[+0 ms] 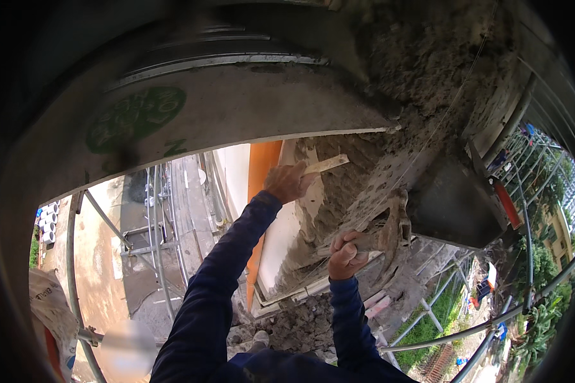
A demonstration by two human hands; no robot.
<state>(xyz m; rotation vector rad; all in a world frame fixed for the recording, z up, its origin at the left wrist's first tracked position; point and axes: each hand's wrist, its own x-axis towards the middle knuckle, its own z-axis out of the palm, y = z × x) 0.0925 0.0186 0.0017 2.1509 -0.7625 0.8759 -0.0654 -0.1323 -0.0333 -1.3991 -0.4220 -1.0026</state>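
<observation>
My left hand (289, 184) is closed round one end of a pale, flat wooden strip (328, 163). The strip's other end lies over rough grey mortar (329, 201) on the wall. Lower and to the right, my right hand (348, 255) wraps round the handle of a mortar-crusted hammer (397, 220). Its worn head points away to the right, close to the wall face; I cannot tell whether it touches. A thin string (437, 124) runs slantwise in front of the rough wall.
Overhead to the left juts a concrete beam (236, 102) with a green painted patch. A dark metal-looking pan (457, 204) with a red part stands at right. Scaffold tubes (485, 325) flank me, ground far below. Mortar rubble (294, 322) lies by my shoe; a sack (51, 306) is at left.
</observation>
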